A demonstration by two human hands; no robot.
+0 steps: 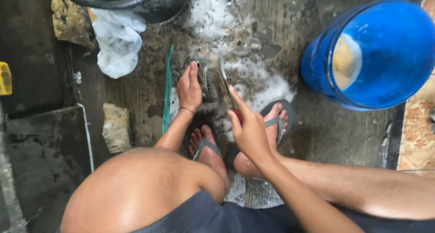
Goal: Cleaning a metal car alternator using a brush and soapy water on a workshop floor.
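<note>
Gripped in the right hand (248,126) is a flat, worn scrubbing brush with a dark reddish handle (223,82), the fingers closed about its lower end while the index finger lies straight along its back. The brush is held on edge, tilted, just above the wet grey concrete floor (326,129). The left hand (189,89) is set just beside the brush, on its left; its fingers are stretched forward and rest on a small pale, soapy item (202,74) that cannot be made out clearly. Whether the left grip is closed on that item cannot be told; the fingers look extended rather than curled. A thin dark band is worn at the left wrist.

White soap foam (267,86) is spread on the floor around and beyond the brush. Directly below the brush, two feet in grey rubber flip-flops (277,120) are planted on the floor, with bare knees nearer the camera. To the right of the brush, well apart, a large blue plastic bucket (376,56) is seen, with something pale inside. To the upper left of the brush, a dark round basin (136,2) is placed, and a crumpled white plastic bag (118,40) lies against it. A thin green strap (167,88) is laid on the floor just left of the left hand.
</note>
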